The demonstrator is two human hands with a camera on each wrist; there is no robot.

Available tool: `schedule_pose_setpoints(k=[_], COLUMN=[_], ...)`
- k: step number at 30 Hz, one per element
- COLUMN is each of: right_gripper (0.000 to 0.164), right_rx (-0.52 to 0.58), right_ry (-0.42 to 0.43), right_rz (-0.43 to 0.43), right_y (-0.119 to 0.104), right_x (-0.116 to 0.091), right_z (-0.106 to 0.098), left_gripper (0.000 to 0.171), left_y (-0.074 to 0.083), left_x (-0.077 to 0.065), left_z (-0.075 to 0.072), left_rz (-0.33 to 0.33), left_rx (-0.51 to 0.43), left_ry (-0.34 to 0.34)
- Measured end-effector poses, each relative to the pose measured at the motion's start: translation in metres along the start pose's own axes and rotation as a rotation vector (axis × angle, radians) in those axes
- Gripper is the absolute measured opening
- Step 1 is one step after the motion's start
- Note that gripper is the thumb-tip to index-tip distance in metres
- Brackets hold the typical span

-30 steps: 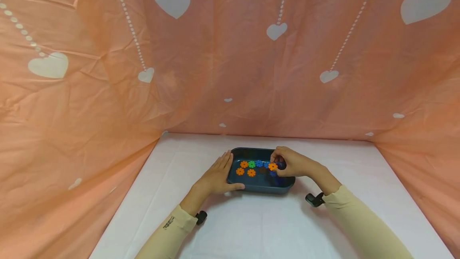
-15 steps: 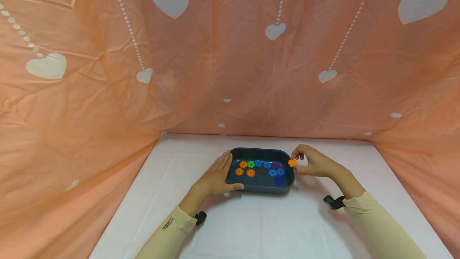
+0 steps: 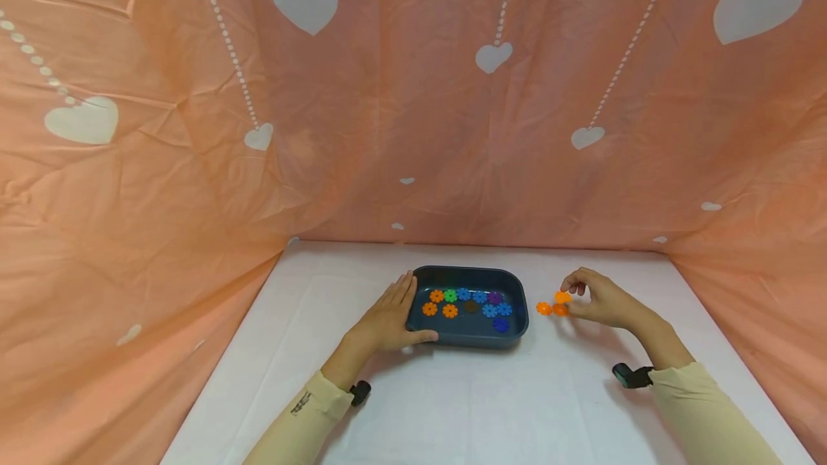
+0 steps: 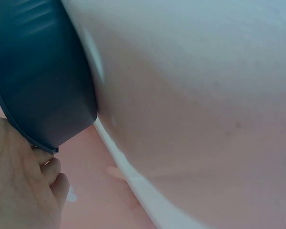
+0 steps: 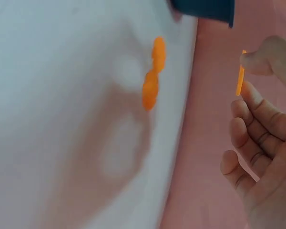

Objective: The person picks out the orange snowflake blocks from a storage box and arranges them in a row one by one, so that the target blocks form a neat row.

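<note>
Up top sits the head camera, facing forward and down, wide and well back, taking in the left hand (image 3: 388, 321), the right hand (image 3: 601, 300), the whole tray (image 3: 465, 338), much of the table (image 3: 484, 407) and the curtain (image 3: 413, 106) beyond. Down to the left wrist, and it's tight: rolled well over, very near, facing the tray's outer wall, part of the hand crowding the lower corner. Across to the right wrist, tipped almost sideways, the table's edge running steeply, looking past close fingers to the curtain! All three catch the tray; head and right wrist share the orange discs (image 5: 150, 90).
</note>
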State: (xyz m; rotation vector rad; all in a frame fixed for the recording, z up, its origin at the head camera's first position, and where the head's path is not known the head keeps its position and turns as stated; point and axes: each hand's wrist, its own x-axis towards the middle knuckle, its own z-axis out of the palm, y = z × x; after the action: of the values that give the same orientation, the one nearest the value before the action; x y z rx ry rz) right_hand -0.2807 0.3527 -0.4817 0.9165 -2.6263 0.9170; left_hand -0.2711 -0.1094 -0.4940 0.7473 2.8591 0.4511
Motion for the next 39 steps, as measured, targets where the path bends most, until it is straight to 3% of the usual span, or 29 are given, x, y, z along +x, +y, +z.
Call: schedule_pose_setpoints(k=[6,12,22,39], right_gripper=[0.025,0.028,0.03,0.025], right_rx=[-0.013,-0.004,0.054,0.039], right_ry=[-0.005,-0.048,-0.141,-0.169], right_rz=[0.069,0.198,0.342,0.388], right_y=[0.011,0.02,0.026,0.031], right_x=[-0.01,-0.018,-0.023,-0.021], right_z=[-0.001,0.002,0.005,0.011], left_gripper=[0.126,0.126,0.126,0.126], left_y=[0.001,0.001,0.001,0.001], left_x=[-0.001,-0.001,-0.002,-0.001], left_z=[-0.001,-0.001,0.0,0.0], left_rz=[-0.001,-0.003,-0.002,-0.007], left_rx=[-0.011,-0.011,-0.027,-0.021], left_ry=[-0.008,-0.003,0.001,0.0])
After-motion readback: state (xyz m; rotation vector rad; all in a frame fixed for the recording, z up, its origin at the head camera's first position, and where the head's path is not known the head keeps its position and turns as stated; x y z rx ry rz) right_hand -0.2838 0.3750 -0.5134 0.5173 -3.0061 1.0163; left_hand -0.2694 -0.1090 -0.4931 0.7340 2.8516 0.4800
